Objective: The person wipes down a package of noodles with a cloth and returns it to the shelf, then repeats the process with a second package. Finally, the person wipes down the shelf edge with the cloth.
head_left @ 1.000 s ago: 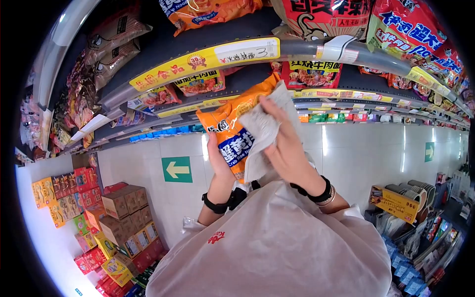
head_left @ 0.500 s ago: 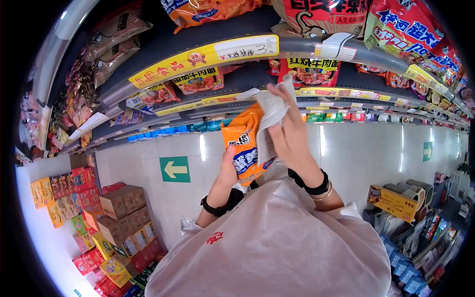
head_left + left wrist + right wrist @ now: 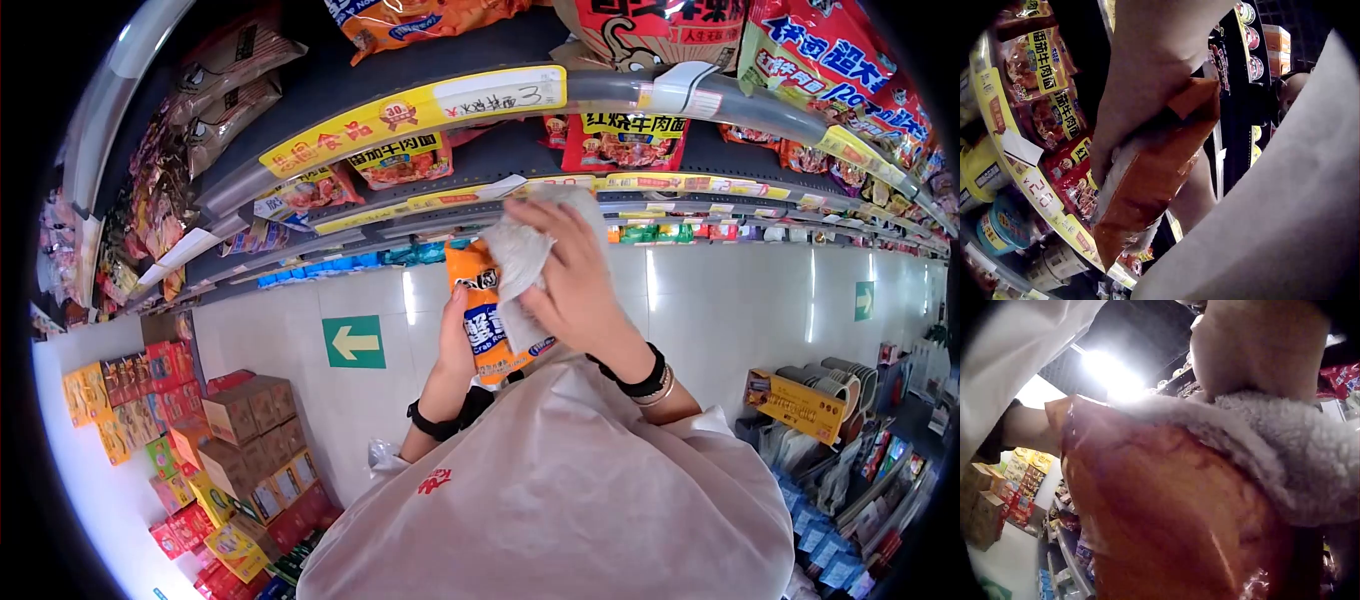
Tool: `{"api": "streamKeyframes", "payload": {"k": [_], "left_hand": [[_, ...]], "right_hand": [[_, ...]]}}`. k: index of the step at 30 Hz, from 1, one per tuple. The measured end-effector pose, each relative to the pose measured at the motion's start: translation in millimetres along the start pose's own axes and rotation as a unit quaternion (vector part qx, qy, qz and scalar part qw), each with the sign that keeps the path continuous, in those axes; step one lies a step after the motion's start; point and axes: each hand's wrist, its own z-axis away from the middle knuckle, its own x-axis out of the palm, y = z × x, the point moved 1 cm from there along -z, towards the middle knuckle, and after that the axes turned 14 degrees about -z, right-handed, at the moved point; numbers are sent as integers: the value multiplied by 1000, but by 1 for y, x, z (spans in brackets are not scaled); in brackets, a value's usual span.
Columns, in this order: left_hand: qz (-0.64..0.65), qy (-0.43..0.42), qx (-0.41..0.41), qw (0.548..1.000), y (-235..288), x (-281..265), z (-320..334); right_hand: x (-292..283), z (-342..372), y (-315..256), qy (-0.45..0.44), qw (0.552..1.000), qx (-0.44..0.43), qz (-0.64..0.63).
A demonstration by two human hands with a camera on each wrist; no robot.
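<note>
An orange noodle packet (image 3: 489,335) with a blue label is held upright in front of the body, gripped at its left edge by the left hand (image 3: 455,345). The right hand (image 3: 580,285) holds a pale grey cloth (image 3: 520,258) against the packet's upper right front, covering part of it. In the left wrist view, the orange packet (image 3: 1154,178) lies in the left hand (image 3: 1141,75), side on. The right wrist view has the packet (image 3: 1160,500) close up, with the fluffy cloth (image 3: 1297,456) along its top and the right hand (image 3: 1254,350) above the cloth.
Ahead is a shelf with a yellow price strip (image 3: 415,115) and noodle packets such as a red one (image 3: 622,145). Stacked cartons (image 3: 250,408) stand at the lower left on the floor. A yellow box (image 3: 795,408) and other goods are at the lower right.
The packet has gone from tilted and higher to lower and more upright. The right hand and cloth have shifted over its front, the cloth now bunched near its upper part.
</note>
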Motion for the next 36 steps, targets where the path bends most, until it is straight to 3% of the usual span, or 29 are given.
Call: {"api": "streamKeyframes", "payload": {"k": [3,6,12,14,15,16,18,22,24,27,30,32,34,36], "left_hand": [[104,51,-32,993,4,6,-1],[150,58,-51,986,8,2,-4],[212,113,-21,970,19,-1,-17],[317,-23,39,947,41,7,0],[265,34,71,961,49,13,3],[266,36,74,960,46,4,-2],[233,97,-26,967,30,-21,-19],[264,134,10,955,24,-26,-24],[281,88,14,956,25,-24,-25],[290,87,-4,953,30,-20,-24],[266,113,7,957,34,-19,-23],[262,123,23,957,33,-17,-25],[265,143,55,952,32,-16,-27],[250,146,46,956,27,-18,-29]], "right_hand": [[-2,9,15,97,995,33,-1],[5,15,12,83,995,59,-2],[39,23,-20,-67,998,-8,18],[49,27,-28,-97,994,-43,-14],[54,31,-30,-138,987,-67,-38],[56,31,-31,-180,977,-92,-61],[50,25,-31,-182,977,-93,-66],[39,17,-22,-145,988,-33,-47],[33,16,-15,-127,992,-8,-22],[27,13,2,1,997,49,-62],[27,15,13,70,985,73,-140],[27,16,10,69,986,67,-138],[29,16,1,10,999,48,-19],[35,18,-4,3,999,30,-13]]}}
